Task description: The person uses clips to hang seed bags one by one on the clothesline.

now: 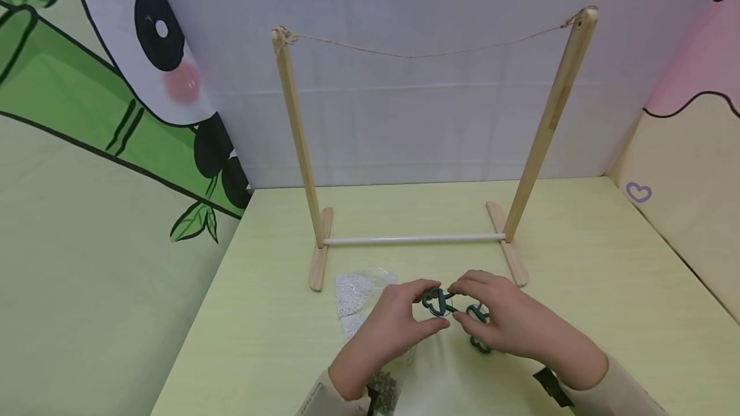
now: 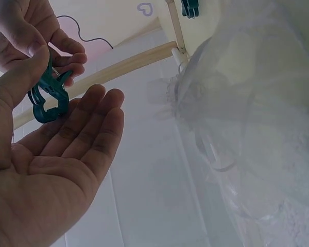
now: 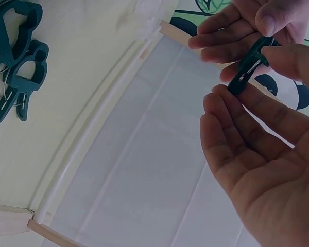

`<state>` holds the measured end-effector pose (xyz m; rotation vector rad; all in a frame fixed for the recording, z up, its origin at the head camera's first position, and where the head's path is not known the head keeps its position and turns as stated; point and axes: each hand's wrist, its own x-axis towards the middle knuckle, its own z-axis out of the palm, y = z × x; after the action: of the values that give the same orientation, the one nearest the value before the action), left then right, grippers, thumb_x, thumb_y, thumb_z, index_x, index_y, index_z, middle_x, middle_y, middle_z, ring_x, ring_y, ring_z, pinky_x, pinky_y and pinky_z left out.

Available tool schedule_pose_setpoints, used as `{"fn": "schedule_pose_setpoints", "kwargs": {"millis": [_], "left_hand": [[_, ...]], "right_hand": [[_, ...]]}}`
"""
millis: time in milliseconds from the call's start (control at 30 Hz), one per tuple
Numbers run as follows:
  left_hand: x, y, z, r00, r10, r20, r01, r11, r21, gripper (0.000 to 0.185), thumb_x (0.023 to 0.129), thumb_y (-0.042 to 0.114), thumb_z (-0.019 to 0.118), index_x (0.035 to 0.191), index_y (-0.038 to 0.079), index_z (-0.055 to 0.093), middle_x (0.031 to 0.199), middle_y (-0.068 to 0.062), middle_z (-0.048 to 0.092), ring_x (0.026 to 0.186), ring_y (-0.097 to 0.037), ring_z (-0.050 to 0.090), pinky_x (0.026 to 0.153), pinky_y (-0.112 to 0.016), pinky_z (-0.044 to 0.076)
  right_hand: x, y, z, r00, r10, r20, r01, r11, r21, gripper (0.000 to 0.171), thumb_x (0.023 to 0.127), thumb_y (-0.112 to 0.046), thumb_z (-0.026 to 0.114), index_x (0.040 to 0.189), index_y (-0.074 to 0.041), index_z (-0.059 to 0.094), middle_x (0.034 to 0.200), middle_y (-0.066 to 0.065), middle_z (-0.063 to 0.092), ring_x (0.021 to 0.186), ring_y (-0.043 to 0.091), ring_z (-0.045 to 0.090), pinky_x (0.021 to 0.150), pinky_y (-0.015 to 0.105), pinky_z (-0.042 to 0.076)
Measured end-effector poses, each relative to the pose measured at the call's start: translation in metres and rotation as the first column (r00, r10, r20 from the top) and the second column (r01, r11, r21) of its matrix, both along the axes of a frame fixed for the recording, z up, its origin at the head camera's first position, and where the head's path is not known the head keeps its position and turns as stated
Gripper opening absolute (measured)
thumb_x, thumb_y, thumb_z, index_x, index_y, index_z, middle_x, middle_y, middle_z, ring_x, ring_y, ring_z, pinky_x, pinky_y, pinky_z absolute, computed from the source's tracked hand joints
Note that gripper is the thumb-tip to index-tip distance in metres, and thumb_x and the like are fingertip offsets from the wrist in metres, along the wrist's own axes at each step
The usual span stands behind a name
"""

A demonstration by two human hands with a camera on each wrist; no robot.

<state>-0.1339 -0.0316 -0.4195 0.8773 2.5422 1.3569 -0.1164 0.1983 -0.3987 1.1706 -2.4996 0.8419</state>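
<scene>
At far left we see a pale green wall printed with a panda and bamboo. Beside it, toward the back of the pale tabletop, we find the left post of a wooden stand, set on a flat wooden foot. From its top a thin string sags across to the other post, and below it a white rod joins the two posts near the tabletop.

In front of the stand, we see a clear bag of white granules lying partly behind the left hand. Nearer to us, a bag of greenish material shows beside the left sleeve.

The left hand's grip is closed on the rounded end of a green clip, between thumb and forefinger. We see that clip held up over the tabletop, between the two hands. The right hand has its grip pinched on the clip's handle end, its other fingers loosely bent. Two loose clips lie close together on the tabletop, partly behind the right hand in the head view.

Farther right we see the right post, then a pink and cream wall with a purple heart.
</scene>
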Motion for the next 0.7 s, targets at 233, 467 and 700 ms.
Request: {"fn": "schedule_pose_setpoints", "kwargs": {"millis": [233,467,700], "left_hand": [[0.0006,-0.0003,0.0008,1.000,-0.005,-0.004,0.005,1.000,-0.001,0.048,0.089,0.026,0.083,0.131,0.009,0.067,0.113,0.010,0.070,0.105,-0.011,0.065,0.092,-0.039,0.054],[0.0014,-0.0001,0.0014,1.000,-0.007,0.012,0.007,1.000,0.002,0.046,0.091,0.030,0.081,0.131,0.010,0.067,0.111,0.011,0.070,0.105,-0.012,0.066,0.090,-0.035,0.054],[0.0022,0.0000,0.0020,1.000,-0.001,0.015,0.001,1.000,0.019,0.043,0.092,0.031,0.080,0.129,0.011,0.069,0.109,0.013,0.070,0.102,-0.005,0.064,0.088,-0.031,0.053]], "right_hand": [[0.0001,0.0008,-0.0001,1.000,0.000,0.006,0.000,1.000,0.002,0.028,0.086,-0.006,0.079,0.112,-0.008,0.070,0.109,-0.004,0.065,0.095,0.009,0.062,0.077,0.029,0.055],[0.0008,0.0006,0.0003,1.000,-0.003,0.003,0.003,1.000,-0.001,0.027,0.086,-0.006,0.079,0.111,-0.008,0.070,0.108,-0.006,0.064,0.095,0.008,0.062,0.078,0.029,0.055],[0.0015,0.0023,0.0004,1.000,-0.024,0.012,0.024,1.000,0.018,0.031,0.087,-0.009,0.079,0.116,-0.006,0.070,0.110,-0.004,0.065,0.097,0.010,0.063,0.080,0.032,0.056]]}}
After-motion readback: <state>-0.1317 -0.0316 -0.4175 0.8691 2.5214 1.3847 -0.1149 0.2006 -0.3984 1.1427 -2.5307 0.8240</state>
